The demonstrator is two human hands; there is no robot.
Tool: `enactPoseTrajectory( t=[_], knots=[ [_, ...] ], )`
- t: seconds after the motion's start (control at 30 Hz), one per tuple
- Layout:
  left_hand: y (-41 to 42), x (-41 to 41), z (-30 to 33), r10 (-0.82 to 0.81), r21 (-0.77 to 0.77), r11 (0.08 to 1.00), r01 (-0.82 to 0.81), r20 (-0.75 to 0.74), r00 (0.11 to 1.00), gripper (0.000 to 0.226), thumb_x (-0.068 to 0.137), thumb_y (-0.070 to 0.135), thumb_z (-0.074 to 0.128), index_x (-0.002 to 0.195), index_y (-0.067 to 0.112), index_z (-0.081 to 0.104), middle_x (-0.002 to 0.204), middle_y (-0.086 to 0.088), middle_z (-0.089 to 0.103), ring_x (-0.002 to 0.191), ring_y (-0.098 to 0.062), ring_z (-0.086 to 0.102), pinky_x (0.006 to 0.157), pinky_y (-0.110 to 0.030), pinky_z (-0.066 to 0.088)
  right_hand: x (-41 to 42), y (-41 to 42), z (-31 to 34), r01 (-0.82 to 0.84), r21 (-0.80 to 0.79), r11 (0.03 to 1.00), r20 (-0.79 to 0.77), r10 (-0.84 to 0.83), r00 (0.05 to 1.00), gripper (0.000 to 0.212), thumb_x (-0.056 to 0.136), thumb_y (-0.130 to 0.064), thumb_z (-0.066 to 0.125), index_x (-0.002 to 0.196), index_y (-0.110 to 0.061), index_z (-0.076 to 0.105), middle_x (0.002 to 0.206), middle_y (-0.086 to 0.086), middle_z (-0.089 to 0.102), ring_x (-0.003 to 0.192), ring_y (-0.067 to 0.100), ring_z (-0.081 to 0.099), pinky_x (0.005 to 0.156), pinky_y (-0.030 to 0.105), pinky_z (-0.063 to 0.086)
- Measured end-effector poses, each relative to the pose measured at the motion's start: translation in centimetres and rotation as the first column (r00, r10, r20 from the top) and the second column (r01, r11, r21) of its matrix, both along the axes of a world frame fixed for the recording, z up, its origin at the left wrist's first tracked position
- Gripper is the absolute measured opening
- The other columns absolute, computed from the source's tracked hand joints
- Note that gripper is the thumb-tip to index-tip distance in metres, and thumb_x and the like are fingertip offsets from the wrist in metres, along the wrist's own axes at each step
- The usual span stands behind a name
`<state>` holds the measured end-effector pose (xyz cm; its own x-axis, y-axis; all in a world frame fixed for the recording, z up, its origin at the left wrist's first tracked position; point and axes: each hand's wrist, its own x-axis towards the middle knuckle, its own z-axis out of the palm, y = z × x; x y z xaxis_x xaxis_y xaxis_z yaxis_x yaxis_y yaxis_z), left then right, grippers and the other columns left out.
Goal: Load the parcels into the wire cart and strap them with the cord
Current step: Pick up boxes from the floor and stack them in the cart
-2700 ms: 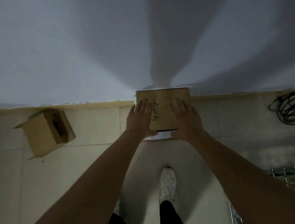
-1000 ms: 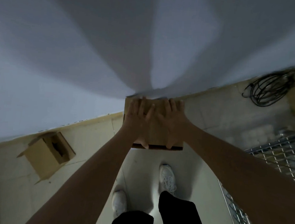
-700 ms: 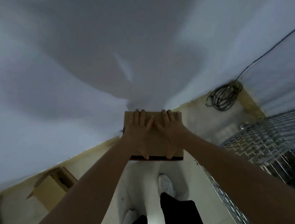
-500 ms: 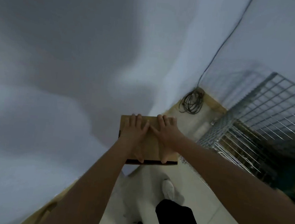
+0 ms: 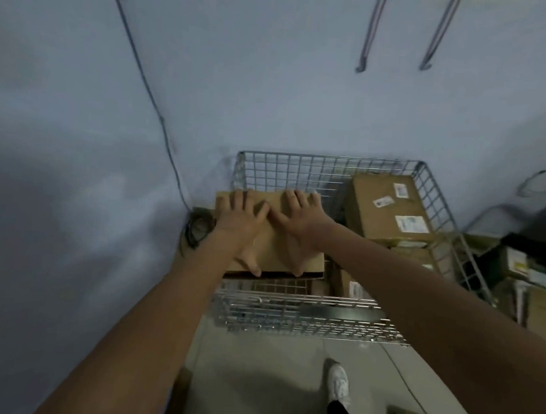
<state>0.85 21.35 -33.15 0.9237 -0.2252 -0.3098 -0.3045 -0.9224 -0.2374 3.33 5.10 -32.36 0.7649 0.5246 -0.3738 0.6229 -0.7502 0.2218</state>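
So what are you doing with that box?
A person is carrying a flat cardboard parcel in both hands, the left hand and right hand spread over its top with the thumbs hooked under the near edge. They hold it above the left side of the wire cart, not yet set down. A bigger labelled box already sits in the cart's right side, with more parcels under it. No strapping has begun yet.

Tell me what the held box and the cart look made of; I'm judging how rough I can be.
The held box looks like plain brown cardboard, matte, with a dark open edge at the near side. The cart looks like bare metal wire, silvery and slightly glossy, welded into a grid; any coating cannot be told.
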Motion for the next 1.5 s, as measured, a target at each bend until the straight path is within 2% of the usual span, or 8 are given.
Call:
enactPoseTrajectory(
  t=[0.13, 0.37, 0.53, 0.67, 0.87, 1.17, 1.37, 1.5],
  knots=[
    [-10.9, 6.9, -3.0, -0.138, 0.035, 0.989, 0.141, -0.063, 0.988, 0.152, 0.040, 0.080, 0.075, 0.151, 0.018, -0.008, 0.158, -0.020, -0.010, 0.143, -0.048, -0.007, 0.111, -0.067, 0.007, 4.6, -10.7, -3.7, 0.156, 0.011, 0.988, -0.051, -0.156, 0.986, 0.148, 0.050, -0.062, 0.085, 0.151, -0.026, -0.017, 0.153, 0.033, -0.017, 0.143, 0.049, -0.012, 0.112, 0.067, 0.003],
    [-22.8, 15.6, -13.6, -0.265, 0.104, 0.951, 0.291, -0.210, 0.941, 0.127, 0.067, 0.057, 0.077, 0.152, 0.018, -0.009, 0.156, -0.025, -0.018, 0.143, -0.048, -0.012, 0.114, -0.062, 0.007, 9.6, -20.3, -14.8, 0.426, 0.015, 0.905, -0.202, -0.415, 0.887, 0.107, 0.081, -0.055, 0.066, 0.152, -0.031, -0.011, 0.156, 0.030, -0.013, 0.144, 0.047, -0.010, 0.110, 0.070, 0.002],
    [-24.4, 17.1, -19.8, -0.377, 0.197, 0.863, 0.465, -0.361, 0.853, 0.144, 0.053, 0.059, 0.084, 0.151, 0.018, -0.013, 0.155, -0.024, -0.023, 0.143, -0.045, -0.015, 0.114, -0.063, 0.000, 8.6, -20.2, -22.1, 0.601, -0.039, 0.798, -0.339, -0.576, 0.743, 0.145, 0.049, -0.067, 0.083, 0.149, -0.030, -0.016, 0.155, 0.030, -0.016, 0.144, 0.048, -0.011, 0.107, 0.071, -0.002],
    [-24.4, 18.9, -24.8, -0.487, 0.167, 0.811, 0.561, -0.340, 0.805, 0.077, 0.099, 0.042, 0.042, 0.153, 0.019, -0.008, 0.157, -0.022, -0.019, 0.144, -0.043, -0.015, 0.114, -0.062, 0.001, 9.2, -19.2, -26.7, 0.721, -0.031, 0.692, -0.407, -0.667, 0.624, 0.142, 0.052, -0.062, 0.084, 0.149, -0.032, -0.015, 0.155, 0.029, -0.015, 0.144, 0.047, -0.012, 0.108, 0.070, -0.004],
    [-24.7, 20.6, -33.7, -0.592, 0.126, 0.705, 0.698, -0.439, 0.676, 0.096, 0.088, 0.040, 0.062, 0.152, 0.018, -0.006, 0.159, -0.016, -0.013, 0.146, -0.037, -0.008, 0.116, -0.056, -0.004, 9.0, -18.0, -33.9, 0.911, -0.094, 0.402, -0.513, -0.803, 0.302, 0.135, 0.058, -0.056, 0.084, 0.150, -0.034, -0.012, 0.152, 0.030, -0.014, 0.143, 0.047, -0.010, 0.108, 0.069, -0.001],
    [-26.7, 20.5, -42.1, -0.816, -0.134, 0.486, 0.863, -0.424, 0.393, 0.062, 0.096, 0.014, 0.048, 0.150, 0.015, 0.018, 0.160, -0.010, 0.005, 0.142, -0.032, 0.020, 0.114, -0.043, 0.025, 9.1, -17.9, -42.2, 0.958, -0.273, -0.090, -0.511, -0.830, -0.223, 0.129, 0.066, -0.038, 0.084, 0.149, -0.032, -0.015, 0.153, 0.034, -0.015, 0.138, 0.058, -0.016, 0.100, 0.080, -0.006],
    [-29.9, 20.4, -45.6, -0.827, -0.224, 0.531, 0.817, -0.346, 0.443, 0.066, 0.094, 0.007, 0.050, 0.151, 0.017, 0.018, 0.161, -0.007, 0.002, 0.144, -0.033, 0.016, 0.112, -0.044, 0.031, 9.8, -21.0, -44.8, 0.953, -0.209, -0.221, -0.384, -0.877, -0.288, 0.127, 0.065, -0.062, 0.076, 0.149, -0.033, -0.016, 0.155, 0.031, -0.014, 0.140, 0.056, -0.015, 0.104, 0.076, -0.005],
    [-31.6, 20.2, -47.5, -0.801, -0.252, 0.582, 0.773, -0.341, 0.492, 0.061, 0.094, 0.007, 0.048, 0.149, 0.016, 0.024, 0.161, -0.007, 0.006, 0.142, -0.034, 0.020, 0.102, -0.044, 0.043, 9.5, -22.5, -46.7, 0.970, -0.240, -0.046, -0.403, -0.904, -0.143, 0.129, 0.065, -0.051, 0.082, 0.151, -0.027, -0.010, 0.158, 0.024, -0.008, 0.143, 0.050, -0.004, 0.107, 0.074, 0.007]
  ],
)
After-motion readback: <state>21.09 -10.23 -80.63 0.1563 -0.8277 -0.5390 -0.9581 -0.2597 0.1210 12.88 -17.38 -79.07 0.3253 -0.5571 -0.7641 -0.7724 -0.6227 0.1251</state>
